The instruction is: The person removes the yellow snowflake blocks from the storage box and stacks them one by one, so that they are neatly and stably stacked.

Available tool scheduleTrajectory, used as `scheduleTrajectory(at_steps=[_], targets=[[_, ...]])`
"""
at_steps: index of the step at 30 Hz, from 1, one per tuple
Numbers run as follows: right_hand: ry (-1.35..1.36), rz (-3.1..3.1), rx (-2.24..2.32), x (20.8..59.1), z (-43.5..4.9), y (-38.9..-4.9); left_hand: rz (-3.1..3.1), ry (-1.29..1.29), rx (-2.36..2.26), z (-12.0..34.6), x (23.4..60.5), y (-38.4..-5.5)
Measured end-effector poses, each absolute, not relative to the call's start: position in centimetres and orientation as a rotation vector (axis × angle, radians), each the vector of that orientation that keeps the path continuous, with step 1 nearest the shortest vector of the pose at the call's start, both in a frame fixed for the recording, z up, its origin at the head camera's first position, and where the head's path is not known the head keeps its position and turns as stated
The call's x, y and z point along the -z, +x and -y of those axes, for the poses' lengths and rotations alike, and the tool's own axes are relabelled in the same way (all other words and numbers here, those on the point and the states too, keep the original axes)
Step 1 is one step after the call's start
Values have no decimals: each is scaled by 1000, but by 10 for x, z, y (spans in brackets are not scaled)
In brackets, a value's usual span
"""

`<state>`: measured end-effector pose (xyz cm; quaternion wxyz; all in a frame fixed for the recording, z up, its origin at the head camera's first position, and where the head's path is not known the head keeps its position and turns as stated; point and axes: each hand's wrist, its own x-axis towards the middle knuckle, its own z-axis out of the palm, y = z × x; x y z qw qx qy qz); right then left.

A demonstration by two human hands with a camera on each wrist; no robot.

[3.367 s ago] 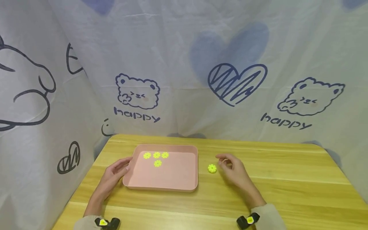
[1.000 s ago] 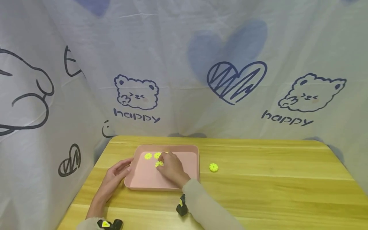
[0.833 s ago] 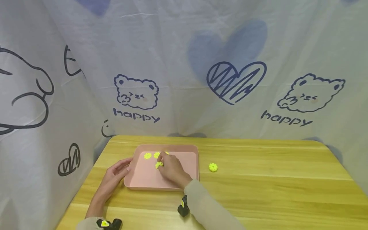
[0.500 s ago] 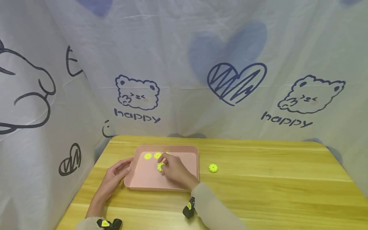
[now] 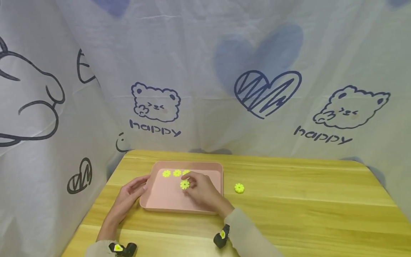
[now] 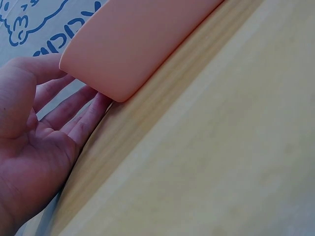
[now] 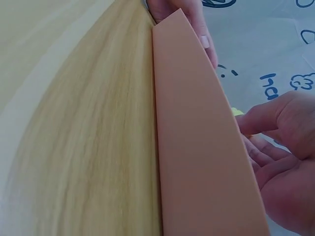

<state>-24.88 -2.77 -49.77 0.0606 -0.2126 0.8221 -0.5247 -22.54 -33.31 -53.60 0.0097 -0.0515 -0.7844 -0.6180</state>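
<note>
In the head view my left hand point(image 5: 126, 198) holds the left end of a shallow pink tray point(image 5: 160, 204). In the left wrist view its thumb reaches the rim while the other fingers lie against the outer wall. My right hand point(image 5: 203, 191) is over the tray, pinching a yellow flower-shaped notched disc point(image 5: 184, 184) between thumb and fingers. Behind it, a row of similar discs point(image 5: 166, 173) lies along the tray's far side, the rightmost partly covered by the hand. In the right wrist view the tray wall point(image 7: 197, 132) hides most of the pinched disc.
Another yellow disc point(image 5: 239, 188) lies on the wooden table point(image 5: 305, 200) to the right of the tray. A printed cloth point(image 5: 205, 117) hangs behind the table and along its left side.
My right hand came from beside the loose disc on the table into the tray, took hold of the front disc there and shifted it slightly right. My left hand stays at the tray.
</note>
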Motion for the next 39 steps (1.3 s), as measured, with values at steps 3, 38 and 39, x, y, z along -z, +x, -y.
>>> scheduleTrajectory(at_steps=[3,38,39], targets=[[-665,-2508,1581,495,24,-247,2446,-159,1935,333,536,-225],[-742,-2508,1721,485,-35,-222,2423,-219,1969,334,535,-224],[-740,-2508,1728,486,-37,-221,2425,-215,1966,334,535,-224]])
